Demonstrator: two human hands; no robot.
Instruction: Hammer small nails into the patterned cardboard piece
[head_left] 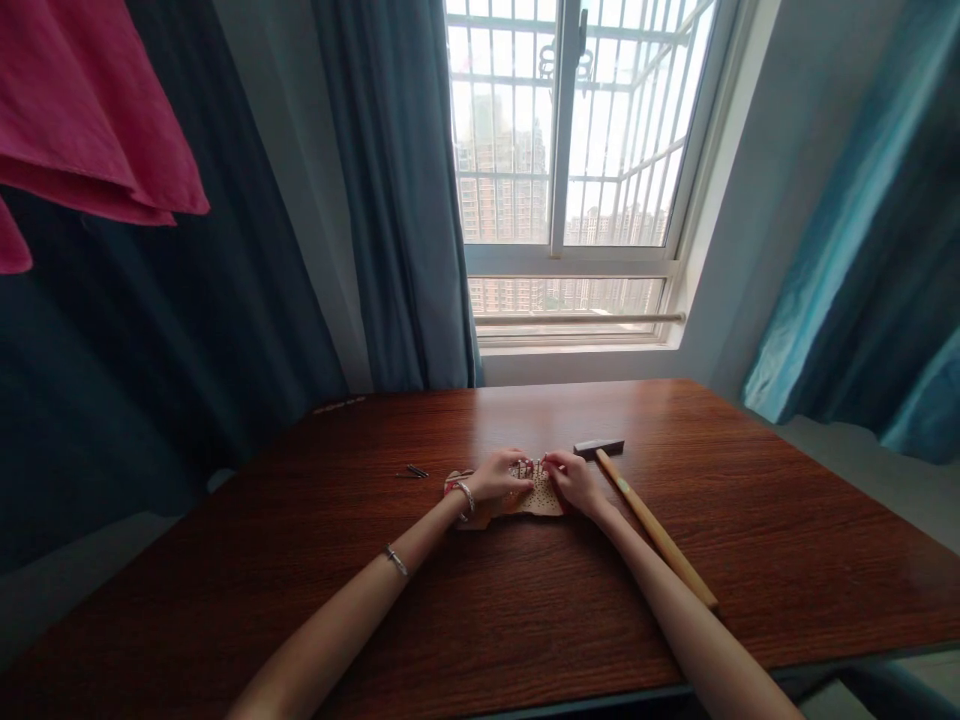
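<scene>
A light board dotted with small dark holes (pixel 546 503) lies on the table under my hands. Several thin dark pins, perhaps nails, stand up from its far part. At the board's left side is my left hand (pixel 496 476), thumb and fingers curved apart beside the pins, the thumb resting low over the holes. My right hand (pixel 574 478) is at the board's right edge, thumb and forefinger pinched together near the pins; whatever is between them is too small to make out. Bracelets (pixel 466 499) circle my left wrist and forearm.
A hammer (pixel 652 522) with a wooden handle lies right of the board, partly behind my right forearm. Several dark nails (pixel 415 471) lie to the left on the brown table (pixel 300 560). Beyond stand a barred window (pixel 559 180) and blue curtains (pixel 397 200); pink cloth (pixel 82 110) hangs upper left.
</scene>
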